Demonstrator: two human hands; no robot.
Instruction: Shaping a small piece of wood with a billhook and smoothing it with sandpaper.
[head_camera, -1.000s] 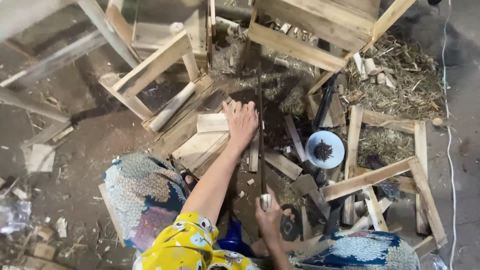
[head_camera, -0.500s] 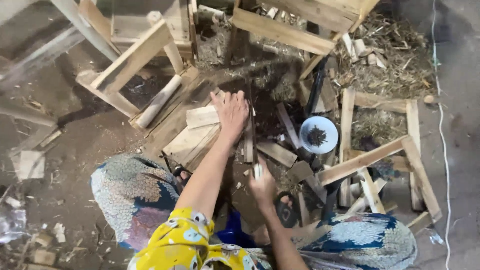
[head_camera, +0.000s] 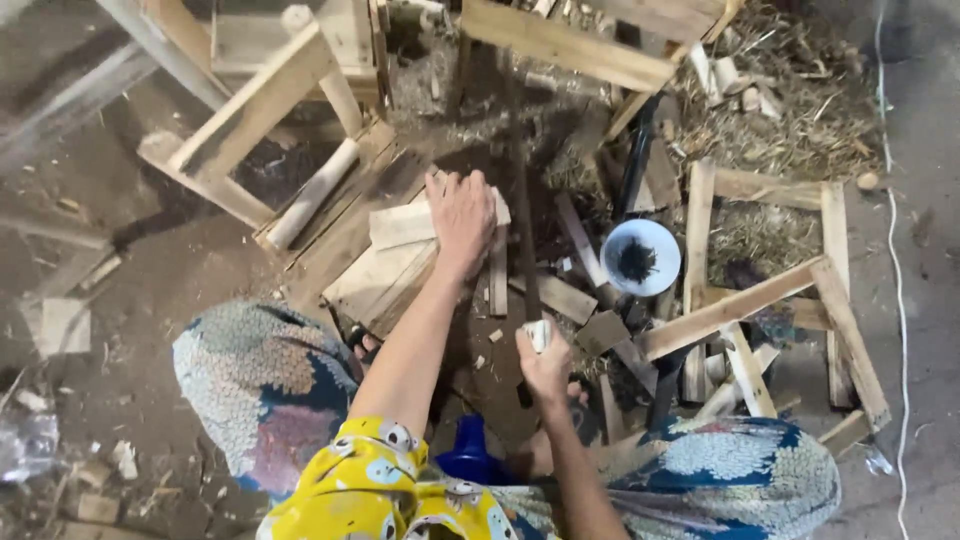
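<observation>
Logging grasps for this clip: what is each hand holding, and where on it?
Right hand grips a long dark blade at its pale handle end. Left hand presses flat on a wooden block, not gripping.

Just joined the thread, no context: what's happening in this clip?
A person sits on a dirt floor among wooden frames and offcuts. The left hand presses flat on a small wooden block lying on a stack of boards. The right hand grips the handle of a long dark blade that stands roughly upright beside the block. A white bowl holding small dark bits sits to the right, next to a wooden frame.
</observation>
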